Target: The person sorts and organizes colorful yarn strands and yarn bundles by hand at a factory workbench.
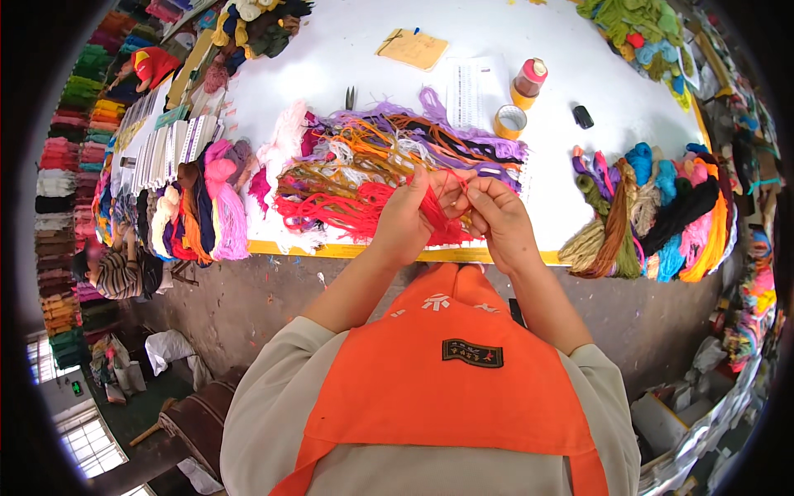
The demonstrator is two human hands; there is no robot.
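Note:
Both my hands meet over the near edge of a white table. My left hand [405,213] is closed around a bunch of red yarn [433,217], whose strands hang below the fingers. Close beside it, my right hand [500,217] pinches a thin red strand at the top of that bunch. Under and behind the hands lies a wide heap of mixed yarn [364,153] in orange, purple, black, white and brown. More loose red yarn [331,211] spreads to the left of my left hand. Some fingertips overlap and are partly hidden.
Hanks of coloured yarn [691,207] hang over the table's right edge, others [198,202] at the left. Scissors [351,97], a tape roll [510,121], a red-capped jar [529,81], a black object [583,116] and a tan booklet [412,48] lie behind. Another person [116,273] is at far left.

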